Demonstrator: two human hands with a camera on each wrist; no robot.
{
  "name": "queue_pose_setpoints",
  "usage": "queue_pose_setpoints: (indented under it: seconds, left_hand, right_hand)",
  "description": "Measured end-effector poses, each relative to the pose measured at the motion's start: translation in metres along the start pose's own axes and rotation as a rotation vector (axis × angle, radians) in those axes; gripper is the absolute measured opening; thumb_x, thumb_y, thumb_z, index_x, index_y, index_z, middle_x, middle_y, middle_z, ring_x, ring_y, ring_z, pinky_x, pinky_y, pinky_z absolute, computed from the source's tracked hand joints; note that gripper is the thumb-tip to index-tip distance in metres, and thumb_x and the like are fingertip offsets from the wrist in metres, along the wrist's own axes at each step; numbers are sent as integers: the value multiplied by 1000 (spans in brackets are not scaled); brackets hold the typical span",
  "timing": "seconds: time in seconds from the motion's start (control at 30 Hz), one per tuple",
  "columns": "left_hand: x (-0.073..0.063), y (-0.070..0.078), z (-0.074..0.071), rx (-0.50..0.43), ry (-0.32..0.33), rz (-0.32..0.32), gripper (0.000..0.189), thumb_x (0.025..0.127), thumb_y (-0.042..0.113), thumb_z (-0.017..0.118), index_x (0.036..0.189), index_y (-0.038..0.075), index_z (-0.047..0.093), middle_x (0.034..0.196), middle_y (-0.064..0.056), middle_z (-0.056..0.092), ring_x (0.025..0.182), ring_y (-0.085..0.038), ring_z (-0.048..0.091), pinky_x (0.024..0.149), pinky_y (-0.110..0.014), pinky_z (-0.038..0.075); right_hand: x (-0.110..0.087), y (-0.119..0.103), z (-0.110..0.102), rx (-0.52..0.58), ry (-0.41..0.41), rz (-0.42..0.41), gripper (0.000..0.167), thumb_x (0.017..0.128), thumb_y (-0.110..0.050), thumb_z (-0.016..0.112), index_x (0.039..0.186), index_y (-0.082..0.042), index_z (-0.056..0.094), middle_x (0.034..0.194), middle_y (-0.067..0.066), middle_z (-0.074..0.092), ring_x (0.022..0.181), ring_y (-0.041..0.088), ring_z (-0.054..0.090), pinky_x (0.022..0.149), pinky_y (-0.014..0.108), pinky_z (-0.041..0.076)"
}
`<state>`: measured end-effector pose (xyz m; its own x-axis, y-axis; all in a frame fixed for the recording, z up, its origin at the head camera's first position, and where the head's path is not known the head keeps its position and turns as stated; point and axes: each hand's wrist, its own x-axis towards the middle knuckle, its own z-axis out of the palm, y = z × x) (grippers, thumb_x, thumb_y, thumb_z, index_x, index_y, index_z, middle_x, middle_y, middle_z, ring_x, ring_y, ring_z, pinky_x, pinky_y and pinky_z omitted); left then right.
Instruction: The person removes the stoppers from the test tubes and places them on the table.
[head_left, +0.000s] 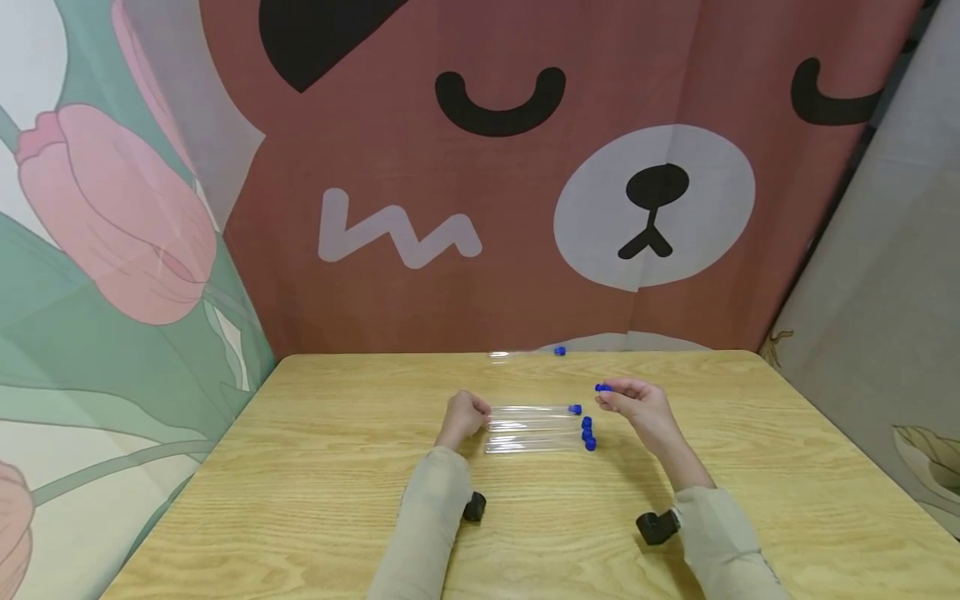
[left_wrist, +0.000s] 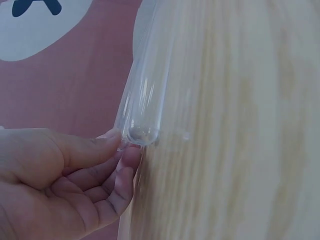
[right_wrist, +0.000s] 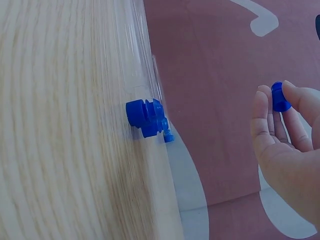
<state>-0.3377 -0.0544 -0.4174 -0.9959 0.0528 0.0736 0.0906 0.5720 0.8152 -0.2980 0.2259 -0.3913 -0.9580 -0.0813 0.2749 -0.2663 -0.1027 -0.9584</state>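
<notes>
Clear test tubes (head_left: 525,446) lie side by side on the table, their rounded ends to the left. My left hand (head_left: 462,417) is at those ends, and in the left wrist view its thumb and fingers pinch the rounded end of a test tube (left_wrist: 127,112) at the far side of the row. My right hand (head_left: 641,408) is raised off the row's right end, pinching a blue stopper (right_wrist: 280,97) between thumb and fingers. Several blue stoppers (head_left: 587,434) line the right ends of the tubes, one (head_left: 575,409) in the far tube's mouth.
Another test tube (head_left: 517,356) with a blue stopper (head_left: 560,351) lies by the back edge of the wooden table (head_left: 300,500). Behind the table hangs a printed cloth (head_left: 405,308). A black wrist device (head_left: 657,527) sits by the right sleeve.
</notes>
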Motion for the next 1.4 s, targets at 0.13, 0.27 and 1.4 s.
queue_pose_setpoints:
  seconds: [0.13, 0.27, 1.4]
  left_hand:
    - [0, -1, 0, 12, 4, 18, 10, 70, -9, 69, 79, -4, 68, 76, -9, 63, 63, -15, 51, 51, -22, 44]
    - [1, -3, 2, 21, 8, 20, 12, 68, -10, 70, 77, -3, 69, 76, -9, 64, 66, -16, 52, 54, -23, 44]
    - [-6, -8, -7, -120, 47, 8, 7, 79, -1, 64, 85, -5, 67, 75, -9, 63, 63, -22, 59, 52, -23, 46]
  right_hand:
    - [0, 0, 0, -3, -4, 5, 29, 84, -1, 59, 105, 18, 52, 86, 9, 65, 77, 14, 63, 75, 32, 50]
    - [-1, 0, 0, -10, 0, 14, 32, 84, -1, 59, 107, 19, 50, 85, 7, 65, 78, 14, 63, 75, 32, 50]
    - [1, 9, 1, -23, 3, 9, 30, 84, 1, 59, 105, 20, 50, 82, 3, 65, 74, 13, 63, 71, 30, 51]
